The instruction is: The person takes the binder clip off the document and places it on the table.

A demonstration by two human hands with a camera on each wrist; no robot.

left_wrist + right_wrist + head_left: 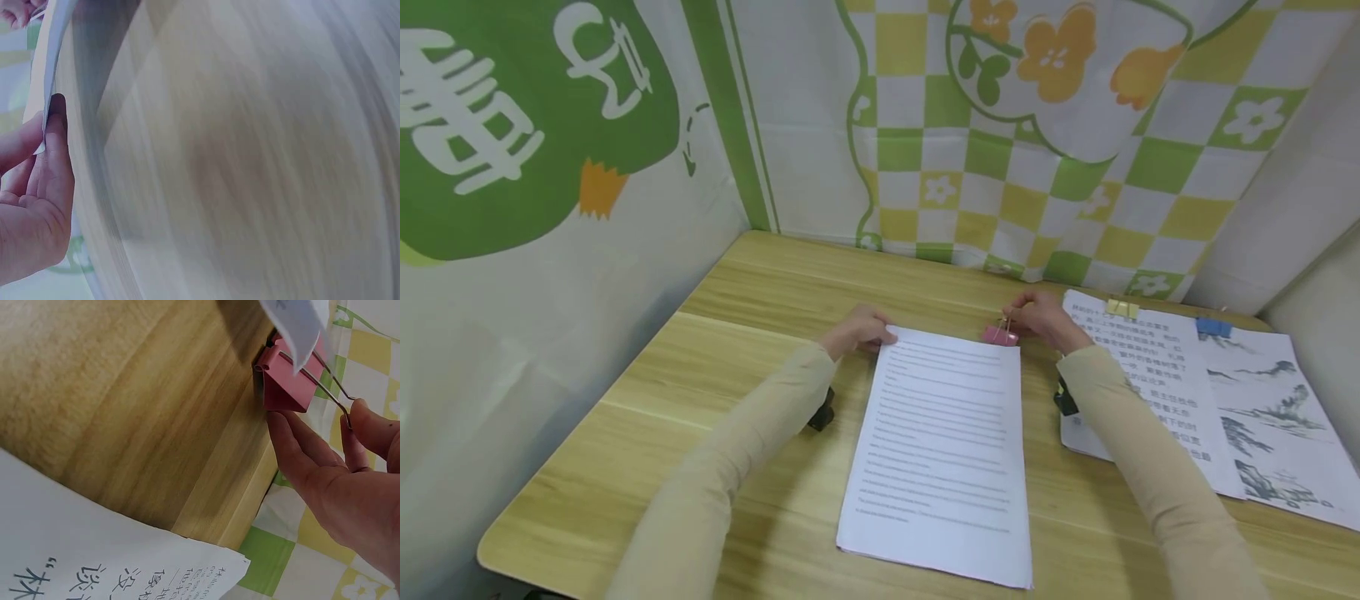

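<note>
Left hand (857, 328) pinches printed sheets (940, 450), right hand (1041, 317) a pink binder clip (1001, 337) — if left loosens, sheets between may skew.

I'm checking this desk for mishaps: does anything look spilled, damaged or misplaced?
Nothing stands out as spilled, damaged or misplaced. The left hand pinches the paper stack, the right hand holds the pink clip near the stack's top edge, and the text pages overlap the landscape picture.
</note>
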